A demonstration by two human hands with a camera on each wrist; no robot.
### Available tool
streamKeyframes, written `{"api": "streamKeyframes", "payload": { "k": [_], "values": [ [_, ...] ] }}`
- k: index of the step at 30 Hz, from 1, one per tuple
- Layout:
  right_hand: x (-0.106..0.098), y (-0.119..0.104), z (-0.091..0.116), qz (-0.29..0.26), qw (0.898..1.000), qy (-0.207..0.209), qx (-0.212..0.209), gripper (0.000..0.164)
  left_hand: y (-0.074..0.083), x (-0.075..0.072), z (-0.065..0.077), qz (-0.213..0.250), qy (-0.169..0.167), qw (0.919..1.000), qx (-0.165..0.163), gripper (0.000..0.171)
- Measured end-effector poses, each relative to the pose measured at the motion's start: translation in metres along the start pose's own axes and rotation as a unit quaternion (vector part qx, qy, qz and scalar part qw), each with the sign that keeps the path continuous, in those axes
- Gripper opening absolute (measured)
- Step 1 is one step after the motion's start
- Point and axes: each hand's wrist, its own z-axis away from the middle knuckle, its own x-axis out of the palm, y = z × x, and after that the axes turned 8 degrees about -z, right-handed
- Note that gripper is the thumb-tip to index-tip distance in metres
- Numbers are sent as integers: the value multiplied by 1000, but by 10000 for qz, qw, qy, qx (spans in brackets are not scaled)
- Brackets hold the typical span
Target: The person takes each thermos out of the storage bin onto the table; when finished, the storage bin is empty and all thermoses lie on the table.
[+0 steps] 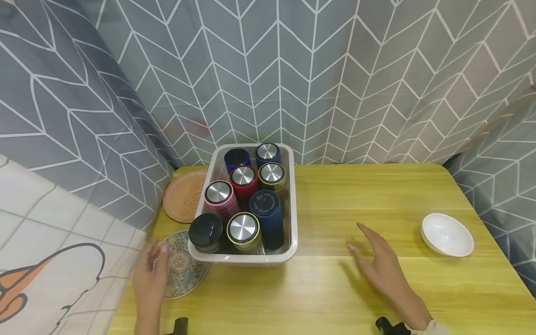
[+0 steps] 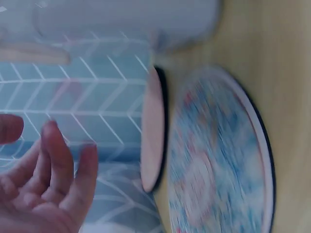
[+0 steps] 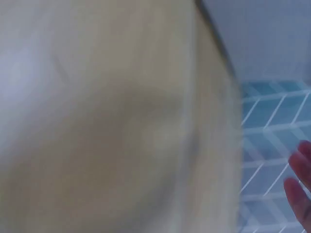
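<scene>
My left hand (image 1: 150, 277) hovers over the left edge of a patterned round mat (image 1: 180, 263), its fingers loosely bent around nothing. In the left wrist view its fingers stand apart from the mat. My right hand (image 1: 381, 270) is held above the table to the right, thumb and fingers spread, with nothing in its grasp. Between the hands stands a white basin (image 1: 291, 209) packed with several upright thermos bottles, among them a black one (image 1: 206, 231), a pink one (image 1: 220, 197), a red one (image 1: 244, 179) and a tall dark blue one (image 1: 268, 218).
A white bowl (image 1: 447, 235) sits on the right side of the wooden table (image 1: 335, 195). Behind the patterned mat lies a round brown mat (image 1: 184, 197), partly covered by the basin. Grey curtains (image 1: 293, 70) with white zigzag lines hang at the back and sides.
</scene>
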Motion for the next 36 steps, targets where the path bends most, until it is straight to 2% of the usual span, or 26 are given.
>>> {"api": "streamKeyframes", "payload": {
  "k": [2,4,7,9,13,15,17,20,23,25,27,31,34,36],
  "values": [
    [0,-16,-6,-112,9996,174,-216,49,12,-1,2,645,-293,9972,-226,38],
    [-1,-33,-15,-412,9983,155,-379,36,23,0,4,1218,-677,9897,-313,33],
    [-1,-60,-29,-1197,9916,-205,-453,28,35,-2,7,2277,-1219,9654,-374,29],
    [1,-74,-38,-1856,9805,-471,-452,28,40,-3,8,2778,-1456,9492,-243,25],
    [11,-101,-53,-3047,9479,-859,-359,37,44,-5,11,3514,-1953,9156,-21,23],
    [17,-114,-60,-3319,9376,-971,-373,43,44,-5,12,3682,-2150,9045,58,25],
    [24,-125,-67,-3421,9327,-1060,-412,51,45,-5,12,3749,-2233,8996,144,28],
    [33,-138,-78,-3413,9312,-1206,-431,66,45,-6,13,4055,-2299,8844,226,33],
    [39,-146,-85,-3363,9319,-1293,-423,76,46,-5,13,4483,-2333,8624,284,36],
    [42,-149,-89,-3315,9331,-1330,-413,77,47,-4,13,4777,-2357,8458,317,38],
    [45,-151,-92,-3249,9351,-1364,-378,77,49,-2,13,4970,-2382,8337,346,39],
    [51,-155,-97,-3059,9415,-1398,-237,75,50,-2,13,5213,-2463,8161,376,41],
    [56,-158,-100,-2928,9452,-1434,-181,75,50,-3,14,5321,-2496,8082,370,43],
    [59,-161,-102,-2891,9459,-1459,-184,76,50,-4,14,5364,-2490,8056,352,43]
  ]
}}
